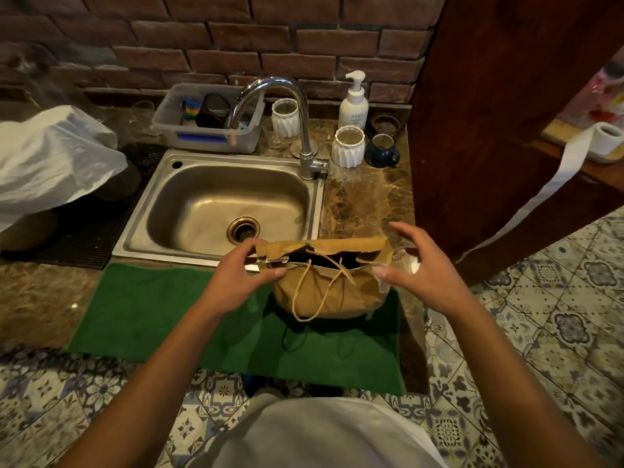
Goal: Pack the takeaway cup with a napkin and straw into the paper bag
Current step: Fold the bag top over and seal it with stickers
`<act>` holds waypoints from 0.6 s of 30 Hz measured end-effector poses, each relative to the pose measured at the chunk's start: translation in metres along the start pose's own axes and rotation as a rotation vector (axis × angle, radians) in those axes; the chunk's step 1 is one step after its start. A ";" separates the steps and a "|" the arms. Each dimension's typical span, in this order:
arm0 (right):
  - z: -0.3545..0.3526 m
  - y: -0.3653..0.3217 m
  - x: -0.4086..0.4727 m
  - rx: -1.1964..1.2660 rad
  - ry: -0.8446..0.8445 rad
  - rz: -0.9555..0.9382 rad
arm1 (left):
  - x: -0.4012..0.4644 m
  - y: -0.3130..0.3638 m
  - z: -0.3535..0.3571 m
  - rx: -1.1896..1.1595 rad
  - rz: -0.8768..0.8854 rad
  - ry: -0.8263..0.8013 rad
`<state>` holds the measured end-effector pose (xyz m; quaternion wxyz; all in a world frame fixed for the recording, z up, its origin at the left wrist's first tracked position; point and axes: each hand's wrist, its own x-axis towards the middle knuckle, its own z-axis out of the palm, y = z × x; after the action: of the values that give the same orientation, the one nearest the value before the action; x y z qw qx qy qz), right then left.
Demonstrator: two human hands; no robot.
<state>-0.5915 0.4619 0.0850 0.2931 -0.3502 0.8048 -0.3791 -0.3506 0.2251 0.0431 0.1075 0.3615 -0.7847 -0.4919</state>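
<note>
A brown paper bag [324, 292] with twine handles stands on a green cloth [169, 315] at the counter's front edge. Its torn top rim gapes a little, and the inside is dark, so its contents are hidden. My left hand [241, 276] pinches the bag's top left corner between thumb and fingers. My right hand [418, 265] hovers at the bag's top right corner with fingers spread and curled, close to the paper but not clearly gripping it. No cup, napkin or straw shows outside the bag.
A steel sink [223, 204] with a curved tap [304, 130] lies behind the bag. White ribbed cups [347, 146], a soap pump bottle [354, 103], a blue mug [381, 151] and a plastic tub [206, 119] stand at the back. A white plastic bag [50, 160] lies at left, and a wooden post [489, 113] rises at right.
</note>
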 end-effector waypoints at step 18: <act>0.027 0.027 0.027 -0.079 0.048 -0.057 | 0.012 0.002 0.011 -0.049 -0.008 0.027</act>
<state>-0.5968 0.4431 0.0428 0.2487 -0.3749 0.8158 -0.3634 -0.3652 0.2252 0.0370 0.1250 0.3683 -0.7695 -0.5066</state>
